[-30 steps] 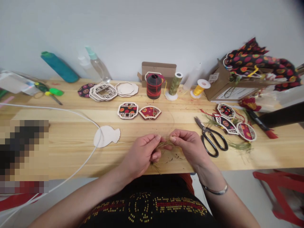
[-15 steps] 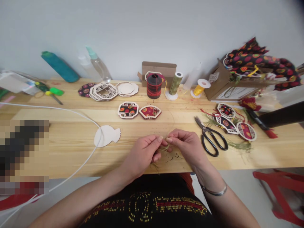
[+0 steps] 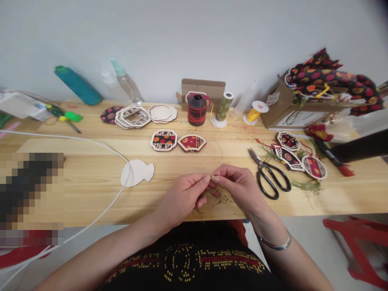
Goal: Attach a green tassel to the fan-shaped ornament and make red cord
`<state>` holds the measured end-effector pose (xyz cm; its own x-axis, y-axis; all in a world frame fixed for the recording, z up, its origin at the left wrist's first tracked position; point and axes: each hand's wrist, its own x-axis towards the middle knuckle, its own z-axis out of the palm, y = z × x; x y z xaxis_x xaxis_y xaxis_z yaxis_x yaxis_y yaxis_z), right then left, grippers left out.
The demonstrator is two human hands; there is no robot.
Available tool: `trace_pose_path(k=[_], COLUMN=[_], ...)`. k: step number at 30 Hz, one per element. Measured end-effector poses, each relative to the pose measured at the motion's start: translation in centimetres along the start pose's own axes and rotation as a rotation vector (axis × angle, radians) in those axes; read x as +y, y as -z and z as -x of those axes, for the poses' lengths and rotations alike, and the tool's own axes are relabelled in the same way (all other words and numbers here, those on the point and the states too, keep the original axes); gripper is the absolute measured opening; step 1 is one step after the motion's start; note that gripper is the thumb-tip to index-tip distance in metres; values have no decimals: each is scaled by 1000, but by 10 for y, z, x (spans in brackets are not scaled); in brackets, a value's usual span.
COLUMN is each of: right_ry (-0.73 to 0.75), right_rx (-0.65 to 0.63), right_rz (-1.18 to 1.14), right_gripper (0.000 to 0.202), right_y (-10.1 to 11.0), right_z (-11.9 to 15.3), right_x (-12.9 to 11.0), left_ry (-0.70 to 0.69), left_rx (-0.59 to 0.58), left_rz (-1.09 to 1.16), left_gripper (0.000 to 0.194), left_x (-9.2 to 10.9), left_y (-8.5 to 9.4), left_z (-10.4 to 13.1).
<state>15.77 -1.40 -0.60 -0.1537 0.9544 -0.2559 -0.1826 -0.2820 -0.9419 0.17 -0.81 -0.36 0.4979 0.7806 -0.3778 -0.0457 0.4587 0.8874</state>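
My left hand (image 3: 189, 194) and my right hand (image 3: 235, 184) meet tip to tip over the front of the table, both closed in a pinch. Between and below the fingers show thin olive-green threads (image 3: 212, 192), with loose ends hanging under my left hand. Fingers hide most of the threads. Right of my right hand lie black-handled scissors (image 3: 269, 176), blades pointing away. Beyond my hands sit a fan-shaped ornament (image 3: 192, 143) and a rounded ornament (image 3: 164, 140), both wood-framed with patterned cloth. To the left is a plain white vase-shaped piece (image 3: 136, 173).
At the back stand a red cord spool (image 3: 197, 111), a green thread spool (image 3: 223, 109), a yellow thread spool (image 3: 254, 112) and a cardboard box (image 3: 279, 105). Finished-looking ornaments (image 3: 314, 167) lie right. A white cable (image 3: 100, 144) crosses the left side, near stacked wooden frames (image 3: 133, 117).
My fingertips have come slightly closer together, and fewer green threads show between them. The things on the table stay where they were.
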Motion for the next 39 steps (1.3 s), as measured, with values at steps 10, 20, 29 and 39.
trace_pose_path(k=[10, 20, 29, 39], right_ry=[24, 54, 40, 18], right_rx=[44, 66, 53, 34], right_rz=[59, 118, 42, -23], right_gripper=[11, 11, 15, 15], right_y=[7, 8, 1, 0], right_z=[0, 1, 1, 0], right_x=[-6, -7, -14, -9], left_ry=[1, -242, -117, 1], left_rx=[93, 219, -57, -111], left_rz=[-87, -352, -141, 86], left_gripper=[30, 23, 30, 30], left_x=[1, 15, 6, 1], left_y=[3, 5, 3, 1], left_z=[0, 2, 1, 0])
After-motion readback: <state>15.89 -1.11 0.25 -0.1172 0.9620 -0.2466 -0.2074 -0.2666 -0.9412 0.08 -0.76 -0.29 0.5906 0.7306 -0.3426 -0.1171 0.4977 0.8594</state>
